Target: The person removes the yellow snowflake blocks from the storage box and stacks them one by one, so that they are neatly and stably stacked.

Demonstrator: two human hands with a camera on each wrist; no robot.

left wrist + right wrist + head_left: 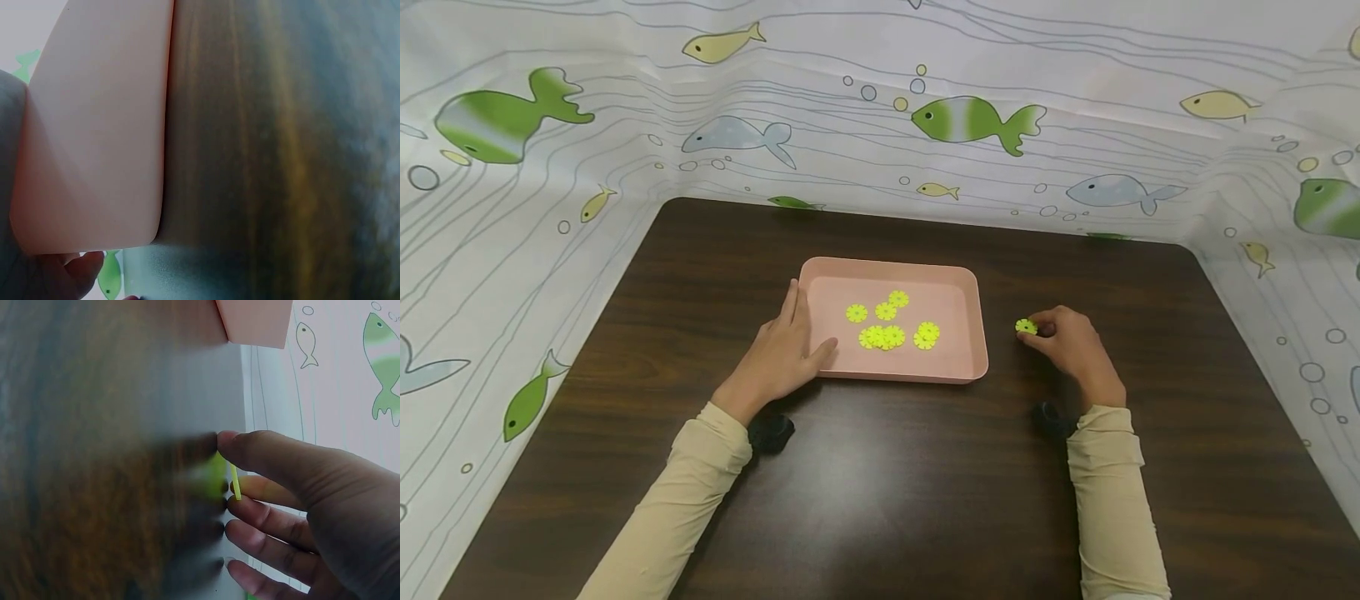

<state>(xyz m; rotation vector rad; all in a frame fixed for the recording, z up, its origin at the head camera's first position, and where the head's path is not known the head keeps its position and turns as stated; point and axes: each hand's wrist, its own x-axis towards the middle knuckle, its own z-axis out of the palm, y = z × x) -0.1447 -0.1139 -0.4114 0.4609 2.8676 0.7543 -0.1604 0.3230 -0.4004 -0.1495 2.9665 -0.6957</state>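
Note:
A pink tray lies on the dark table with several yellow-green notched plastic discs in it, some overlapping. My left hand holds the tray's near left corner, its thumb over the rim and its fingers along the outer left side. In the left wrist view the tray's outer wall fills much of the left half. Right of the tray, my right hand pinches one notched disc between thumb and fingers, low over the table. The right wrist view shows that disc edge-on.
The dark wood-grain table reaches to a white sheet printed with fish, hung at the back and both sides. Black wrist bands sit under both wrists. Beige sleeves cover the forearms.

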